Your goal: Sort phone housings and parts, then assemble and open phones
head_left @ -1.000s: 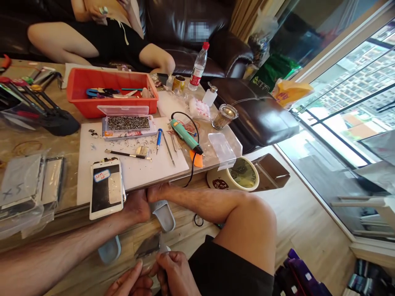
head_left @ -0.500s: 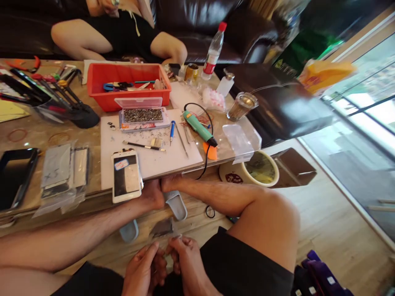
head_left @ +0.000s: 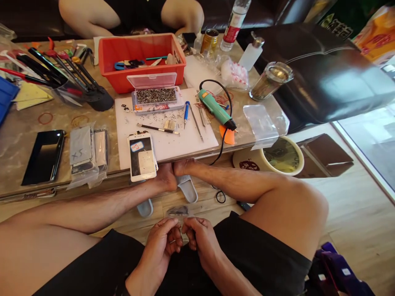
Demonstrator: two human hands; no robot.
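Observation:
Over my lap, my left hand (head_left: pixel 166 238) and my right hand (head_left: pixel 199 234) pinch the near edge of a small clear plastic bag (head_left: pixel 179 211) with something dark inside. Fingers of both hands are curled close together, thumbs on top. Beyond them, a white phone screen (head_left: pixel 142 158) with a sticker overhangs the table's front edge. A white mat (head_left: pixel 173 150) beneath it carries a blue screwdriver (head_left: pixel 187 113), tweezers (head_left: pixel 196 123), a black-handled tool (head_left: pixel 157 128) and an open clear case of small screws (head_left: pixel 156 95).
A green electric screwdriver (head_left: pixel 217 109) with a black cable lies right of the mat. At the back stands a red bin (head_left: pixel 117 80); bagged phone parts (head_left: pixel 82 152) and a black phone (head_left: pixel 43 156) lie left. A bucket (head_left: pixel 282 154) stands on the floor. Another person's legs (head_left: pixel 182 14) show behind the table.
My view has shifted, so the table appears higher and the hands more to the right. Both hands keep pinching the bag, which now looks flatter, its dark content narrower.

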